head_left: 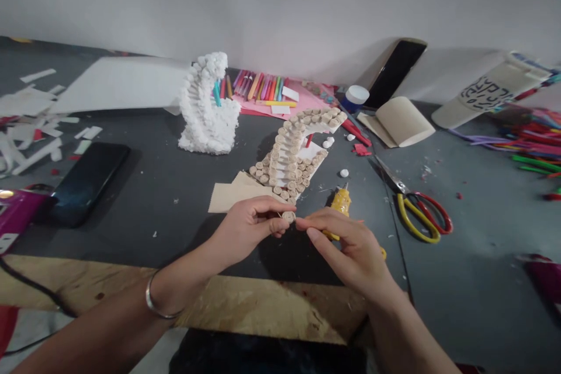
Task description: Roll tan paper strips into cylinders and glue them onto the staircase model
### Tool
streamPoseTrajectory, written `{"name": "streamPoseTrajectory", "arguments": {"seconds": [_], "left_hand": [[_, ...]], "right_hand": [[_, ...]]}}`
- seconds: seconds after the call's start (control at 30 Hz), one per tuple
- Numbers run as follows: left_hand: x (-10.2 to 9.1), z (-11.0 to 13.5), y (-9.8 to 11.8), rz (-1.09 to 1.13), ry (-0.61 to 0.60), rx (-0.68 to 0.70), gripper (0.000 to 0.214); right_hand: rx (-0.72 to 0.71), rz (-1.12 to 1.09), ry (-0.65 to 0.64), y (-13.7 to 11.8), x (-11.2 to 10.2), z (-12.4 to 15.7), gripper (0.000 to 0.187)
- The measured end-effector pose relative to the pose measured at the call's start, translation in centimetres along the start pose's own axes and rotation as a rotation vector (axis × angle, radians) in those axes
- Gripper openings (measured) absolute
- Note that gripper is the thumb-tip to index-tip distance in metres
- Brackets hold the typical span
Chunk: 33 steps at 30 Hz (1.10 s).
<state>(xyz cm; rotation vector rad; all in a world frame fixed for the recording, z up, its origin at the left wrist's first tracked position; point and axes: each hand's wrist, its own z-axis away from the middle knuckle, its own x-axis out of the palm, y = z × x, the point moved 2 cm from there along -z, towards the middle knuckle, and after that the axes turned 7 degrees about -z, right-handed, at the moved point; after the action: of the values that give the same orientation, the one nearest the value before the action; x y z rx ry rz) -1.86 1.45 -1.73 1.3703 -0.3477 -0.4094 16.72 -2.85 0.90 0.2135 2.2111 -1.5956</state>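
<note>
My left hand (252,227) pinches a small beige paper roll (288,217) between thumb and fingers, its spiral end showing. Close to the roll's right side is my right hand (346,242), thumb and index fingertips together; whether something thin is between them cannot be made out. Just beyond my hands stands a curved white form (287,155) partly covered with similar beige rolls. A sheet of beige paper (223,196) lies behind my left hand. Partly hidden by my right hand is a yellow glue gun (340,201).
Scissors (412,204) and a beige paper strip roll (407,121) lie right. A white textured model (208,108), pens (263,87) and a leaning phone (397,70) stand at the back. Another phone (90,181) and paper scraps (30,134) are left. The wooden table edge (245,301) runs in front.
</note>
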Motion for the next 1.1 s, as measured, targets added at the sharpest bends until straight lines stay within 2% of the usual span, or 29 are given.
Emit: {"name": "streamPoseTrajectory", "arguments": {"seconds": [0.4, 0.7, 1.1], "left_hand": [[-0.7, -0.1, -0.9, -0.010, 0.013, 0.014, 0.026], [-0.9, -0.3, -1.1, -0.003, 0.051, -0.034, 0.030], [-0.9, -0.5, -1.2, 0.030, 0.047, -0.010, 0.024]], "right_hand": [[-0.023, -0.070, -0.021, -0.2, 0.5, -0.7, 0.022], [-0.010, -0.112, -0.036, -0.3, 0.8, -0.9, 0.024], [0.021, -0.122, -0.049, 0.5, 1.0, -0.7, 0.022]]}}
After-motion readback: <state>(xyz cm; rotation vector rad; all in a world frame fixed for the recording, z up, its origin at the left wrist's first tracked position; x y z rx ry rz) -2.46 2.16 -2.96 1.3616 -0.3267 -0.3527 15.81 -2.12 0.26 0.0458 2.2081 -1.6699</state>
